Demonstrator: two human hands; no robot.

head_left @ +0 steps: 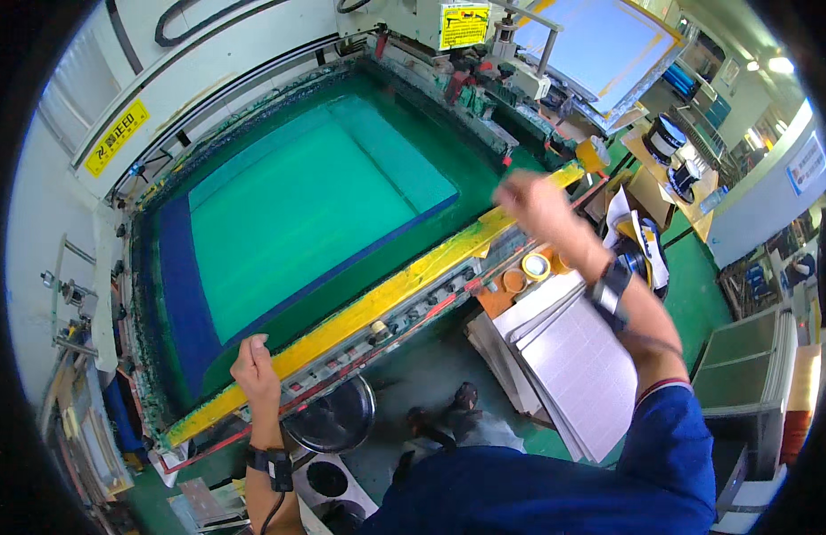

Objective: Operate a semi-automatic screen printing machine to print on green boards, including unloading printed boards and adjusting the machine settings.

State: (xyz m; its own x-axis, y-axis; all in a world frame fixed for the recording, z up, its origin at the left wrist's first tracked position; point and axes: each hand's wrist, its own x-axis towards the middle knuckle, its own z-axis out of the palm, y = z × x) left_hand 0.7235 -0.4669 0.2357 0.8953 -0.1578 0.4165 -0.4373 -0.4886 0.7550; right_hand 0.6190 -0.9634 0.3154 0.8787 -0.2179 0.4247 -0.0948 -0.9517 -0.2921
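Observation:
A large screen-printing frame [413, 143] with green mesh lies in front of me. Inside it is a bright green rectangular area [288, 223], edged in dark blue along its left and near sides. A yellow bar [377, 308], stained with green, runs along the near side. My left hand [257, 374] is at the bar's left part, fingers curled in and thumb up; whatever they may hold is hidden. Over the bar's right part is my right hand [533, 209], smeared by motion, so its fingers do not show clearly. Each wrist wears a black strapped device.
To the right lies a stack of pale sheets [578, 366], with small open tubs [536, 266] beside it. A round dark lid or pan [332, 415] sits below the bar. Black-and-white containers [664, 138] stand on a wooden table farther right. Another framed screen [600, 49] leans behind.

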